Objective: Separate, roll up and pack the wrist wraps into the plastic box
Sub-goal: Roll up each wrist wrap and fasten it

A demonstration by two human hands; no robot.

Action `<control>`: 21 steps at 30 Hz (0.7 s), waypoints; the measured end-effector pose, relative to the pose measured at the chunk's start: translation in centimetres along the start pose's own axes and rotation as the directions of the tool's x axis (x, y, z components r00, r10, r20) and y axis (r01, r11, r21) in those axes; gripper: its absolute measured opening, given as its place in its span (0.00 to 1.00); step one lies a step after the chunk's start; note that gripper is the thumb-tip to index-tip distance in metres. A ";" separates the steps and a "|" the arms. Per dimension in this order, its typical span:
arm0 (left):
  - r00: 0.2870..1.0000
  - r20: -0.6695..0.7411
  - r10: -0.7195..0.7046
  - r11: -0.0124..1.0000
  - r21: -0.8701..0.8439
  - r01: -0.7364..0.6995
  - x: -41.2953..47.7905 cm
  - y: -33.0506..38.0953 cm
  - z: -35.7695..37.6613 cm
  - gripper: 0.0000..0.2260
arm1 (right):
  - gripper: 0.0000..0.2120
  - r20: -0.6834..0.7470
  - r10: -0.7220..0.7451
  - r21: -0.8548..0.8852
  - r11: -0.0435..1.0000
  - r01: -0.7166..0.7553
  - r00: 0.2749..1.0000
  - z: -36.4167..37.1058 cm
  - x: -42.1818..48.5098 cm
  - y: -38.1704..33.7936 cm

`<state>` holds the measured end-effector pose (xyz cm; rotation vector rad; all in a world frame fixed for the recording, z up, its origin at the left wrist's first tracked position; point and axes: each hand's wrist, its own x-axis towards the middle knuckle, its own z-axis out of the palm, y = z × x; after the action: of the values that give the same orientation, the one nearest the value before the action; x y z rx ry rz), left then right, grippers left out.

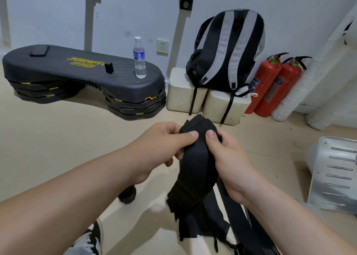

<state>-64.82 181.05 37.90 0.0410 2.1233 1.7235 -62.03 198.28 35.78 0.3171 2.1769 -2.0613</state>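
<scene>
One black wrap (pixel 196 164), one JOINFIT step (pixel 58 69)

Plastic box (pixel 333 174) cut by right edge; wrist wraps (pixel 195 169) trail off bottom edge.

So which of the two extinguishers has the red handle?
The left extinguisher, beside the backpack; the right extinguisher has a black handle.

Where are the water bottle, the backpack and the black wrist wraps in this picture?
water bottle (pixel 139 57): head view, on its blue label.
backpack (pixel 229 50): head view, on the middle of its strap side.
wrist wraps (pixel 195 169): head view, on the middle stretch of the black fabric.
</scene>
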 end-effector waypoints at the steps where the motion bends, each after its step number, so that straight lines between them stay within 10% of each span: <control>1: 0.999 0.030 -0.028 0.997 -0.074 0.030 0.0 0.0 0.0 0.12 | 0.13 0.007 -0.001 0.008 1.000 0.001 1.000 0.0 0.0 -0.1; 21: 0.977 0.213 -0.013 0.946 -0.313 0.081 -0.4 -0.7 1.3 0.12 | 0.12 -0.086 -0.026 0.211 0.976 0.044 0.996 1.0 -0.5 -0.7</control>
<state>-63.85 181.95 37.12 0.0747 1.6636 1.9223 -61.74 197.18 36.54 0.3951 2.0208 -2.3468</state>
